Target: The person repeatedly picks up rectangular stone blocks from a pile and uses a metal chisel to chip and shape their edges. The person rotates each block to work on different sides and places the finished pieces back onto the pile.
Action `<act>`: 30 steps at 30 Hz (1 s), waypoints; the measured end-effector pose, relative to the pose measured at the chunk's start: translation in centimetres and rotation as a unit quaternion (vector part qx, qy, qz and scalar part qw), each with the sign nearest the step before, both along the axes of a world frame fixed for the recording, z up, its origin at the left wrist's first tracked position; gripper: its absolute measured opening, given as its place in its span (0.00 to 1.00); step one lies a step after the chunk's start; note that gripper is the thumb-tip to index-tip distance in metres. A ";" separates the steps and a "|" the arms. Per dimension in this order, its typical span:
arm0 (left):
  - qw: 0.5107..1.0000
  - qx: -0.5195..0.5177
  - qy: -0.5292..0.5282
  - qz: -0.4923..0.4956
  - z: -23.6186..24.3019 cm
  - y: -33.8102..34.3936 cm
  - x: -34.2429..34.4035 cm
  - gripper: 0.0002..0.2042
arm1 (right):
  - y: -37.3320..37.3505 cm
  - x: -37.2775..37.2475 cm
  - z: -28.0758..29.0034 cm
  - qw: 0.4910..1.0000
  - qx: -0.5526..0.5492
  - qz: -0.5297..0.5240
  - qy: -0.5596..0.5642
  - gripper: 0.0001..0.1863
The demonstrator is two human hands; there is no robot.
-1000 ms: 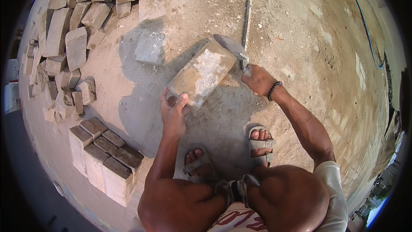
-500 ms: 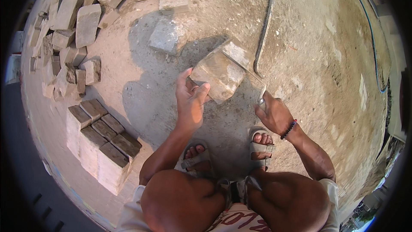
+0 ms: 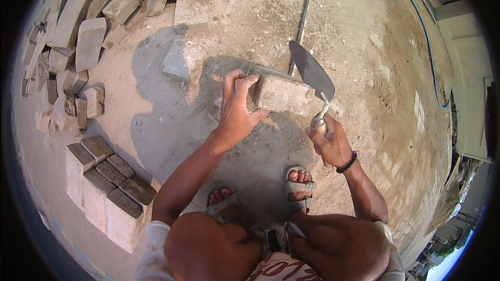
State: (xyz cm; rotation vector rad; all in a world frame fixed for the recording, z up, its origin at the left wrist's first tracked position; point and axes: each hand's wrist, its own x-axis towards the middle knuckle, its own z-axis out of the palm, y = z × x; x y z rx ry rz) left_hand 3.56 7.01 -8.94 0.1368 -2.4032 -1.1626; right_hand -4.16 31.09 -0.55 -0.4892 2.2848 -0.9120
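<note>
Dusty ground spreads under the crouching person, with a block stack (image 3: 107, 190) by its left edge. Left hand (image 3: 237, 109) grips the brick (image 3: 281, 93) up off the ground, so the right hand (image 3: 328, 140), closed on the trowel (image 3: 312, 75), can reach it.

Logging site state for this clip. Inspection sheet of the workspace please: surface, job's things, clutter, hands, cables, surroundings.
Surface: dusty concrete ground, sunlit, with the person's shadow.
Job's things: grey block held off the ground; trowel with its blade above the block's right end.
Clutter: loose pile of blocks upper left; neat stack of blocks lower left; flat slab on the ground.
Hands: left hand grips the block's left end; right hand holds the trowel handle.
Cables: blue hose or cable along the right edge; thin dark rod lying at top.
Surroundings: pale wall at right.
</note>
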 end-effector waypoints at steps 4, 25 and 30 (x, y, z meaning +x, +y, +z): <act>0.989 0.110 -0.003 -0.097 -1.3 -0.2 -2.8 0.44 | 0.4 -1.1 0.9 0.997 0.042 0.036 0.058 0.17; 0.987 0.058 -0.057 0.138 1.5 3.5 -2.5 0.38 | -3.6 -6.0 6.6 0.967 0.131 0.053 0.213 0.18; 0.984 0.098 -0.040 0.143 1.1 4.0 -3.3 0.37 | -2.4 -5.8 4.3 0.953 0.149 0.172 0.203 0.17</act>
